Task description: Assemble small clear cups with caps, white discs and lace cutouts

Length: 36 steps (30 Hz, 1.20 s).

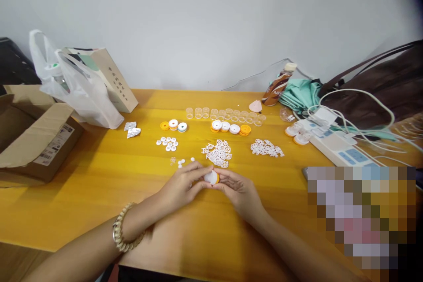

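Note:
Between the fingertips of both hands is a small round white-and-orange piece, its white side facing me. My left hand pinches its left edge, and my right hand grips the orange edge on the right. Just beyond the hands lies a pile of white openwork plastic parts. To its left are white round discs, a few small white pieces and tiny clear rings. More white plastic parts form a second pile at the right.
Clear plastic cups stand in a row behind white and orange round caps and further caps. Foil pieces, a cardboard box and a plastic bag are left. A power strip with cables and a bottle are right.

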{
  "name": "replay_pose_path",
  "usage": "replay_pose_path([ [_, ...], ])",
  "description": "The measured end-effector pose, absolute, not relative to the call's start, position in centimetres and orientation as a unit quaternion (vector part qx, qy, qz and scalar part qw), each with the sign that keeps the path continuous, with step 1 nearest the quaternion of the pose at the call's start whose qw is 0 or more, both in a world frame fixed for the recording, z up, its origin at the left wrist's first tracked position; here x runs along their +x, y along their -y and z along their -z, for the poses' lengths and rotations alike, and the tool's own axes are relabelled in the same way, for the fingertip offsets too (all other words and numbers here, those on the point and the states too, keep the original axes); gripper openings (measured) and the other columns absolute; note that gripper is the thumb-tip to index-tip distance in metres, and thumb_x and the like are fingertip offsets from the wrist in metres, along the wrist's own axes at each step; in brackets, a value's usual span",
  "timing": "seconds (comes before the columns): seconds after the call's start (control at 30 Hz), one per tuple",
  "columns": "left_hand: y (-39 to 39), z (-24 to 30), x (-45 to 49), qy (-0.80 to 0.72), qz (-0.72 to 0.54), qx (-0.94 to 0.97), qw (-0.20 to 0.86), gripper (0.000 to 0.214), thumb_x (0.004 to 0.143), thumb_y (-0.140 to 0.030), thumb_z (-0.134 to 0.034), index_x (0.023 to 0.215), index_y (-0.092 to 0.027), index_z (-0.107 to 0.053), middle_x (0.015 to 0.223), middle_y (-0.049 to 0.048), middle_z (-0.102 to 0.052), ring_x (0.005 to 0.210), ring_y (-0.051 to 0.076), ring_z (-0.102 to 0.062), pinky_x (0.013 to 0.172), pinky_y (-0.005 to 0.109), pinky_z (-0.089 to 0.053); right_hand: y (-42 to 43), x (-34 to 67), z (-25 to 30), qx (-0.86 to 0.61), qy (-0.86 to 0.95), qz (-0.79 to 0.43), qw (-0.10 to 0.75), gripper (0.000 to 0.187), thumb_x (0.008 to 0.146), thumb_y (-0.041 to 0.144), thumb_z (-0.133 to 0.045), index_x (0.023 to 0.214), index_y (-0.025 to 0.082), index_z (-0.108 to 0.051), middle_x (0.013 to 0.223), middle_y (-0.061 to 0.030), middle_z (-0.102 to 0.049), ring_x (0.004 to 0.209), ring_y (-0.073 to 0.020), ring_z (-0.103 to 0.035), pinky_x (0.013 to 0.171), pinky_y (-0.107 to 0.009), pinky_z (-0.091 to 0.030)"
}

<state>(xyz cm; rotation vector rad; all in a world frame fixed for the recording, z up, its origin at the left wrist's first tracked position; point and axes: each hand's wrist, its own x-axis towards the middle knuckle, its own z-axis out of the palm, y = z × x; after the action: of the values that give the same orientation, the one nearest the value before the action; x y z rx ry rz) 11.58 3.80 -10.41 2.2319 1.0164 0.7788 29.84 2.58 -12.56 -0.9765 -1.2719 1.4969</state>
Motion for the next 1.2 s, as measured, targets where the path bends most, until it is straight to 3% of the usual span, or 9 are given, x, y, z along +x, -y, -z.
replay_pose_path([
  [0.2, -3.9, 10.1, 11.4, -0.366, -0.302, 0.832, 0.287, 0.036, 0.087, -0.024, -0.049, 0.122, -0.023, -0.049, 0.092, 0.0064, -0.059, 0.08, 0.015, -0.053, 0.073, 0.03, -0.045, -2.8, 29.7, 12.6, -0.404, 0.491, -0.62, 0.46, 0.034, 0.065, 0.023, -0.071, 0.098, 0.025, -0.065, 0.083, -0.0006, -0.072, 0.079, -0.0171, -0.067, 0.081, -0.034, -0.053],
  [0.67, -3.5, 9.4, 11.3, -0.388, -0.286, 0.828, 0.287, 0.03, 0.085, -0.027, -0.052, 0.114, -0.022, -0.055, 0.103, 0.0075, -0.06, 0.089, 0.018, -0.055, 0.078, 0.032, -0.046, -2.4, 29.5, 12.5, -0.391, 0.522, -0.614, 0.444, 0.031, 0.071, 0.018, -0.064, 0.101, 0.026, -0.064, 0.095, -0.0005, -0.07, 0.089, -0.0186, -0.065, 0.088, -0.035, -0.05],
  [0.9, -4.1, 8.2, 10.9, -0.378, -0.311, 0.799, 0.349, 0.031, 0.084, -0.026, -0.053, 0.115, -0.02, -0.054, 0.096, 0.0057, -0.06, 0.082, 0.014, -0.055, 0.074, 0.028, -0.047, -2.9, 29.8, 12.3, -0.385, 0.496, -0.637, 0.447, 0.033, 0.069, 0.018, -0.068, 0.102, 0.023, -0.063, 0.094, -0.0017, -0.07, 0.089, -0.0173, -0.064, 0.089, -0.035, -0.048],
  [1.2, -3.9, 8.8, 10.6, -0.35, -0.288, 0.84, 0.299, 0.038, 0.085, -0.021, -0.053, 0.123, -0.021, -0.048, 0.103, 0.0073, -0.058, 0.092, 0.016, -0.054, 0.079, 0.032, -0.047, -2.7, 29.7, 12.3, -0.359, 0.511, -0.65, 0.433, 0.034, 0.072, 0.015, -0.064, 0.104, 0.026, -0.062, 0.096, -0.0001, -0.07, 0.088, -0.0155, -0.064, 0.09, -0.034, -0.046],
])
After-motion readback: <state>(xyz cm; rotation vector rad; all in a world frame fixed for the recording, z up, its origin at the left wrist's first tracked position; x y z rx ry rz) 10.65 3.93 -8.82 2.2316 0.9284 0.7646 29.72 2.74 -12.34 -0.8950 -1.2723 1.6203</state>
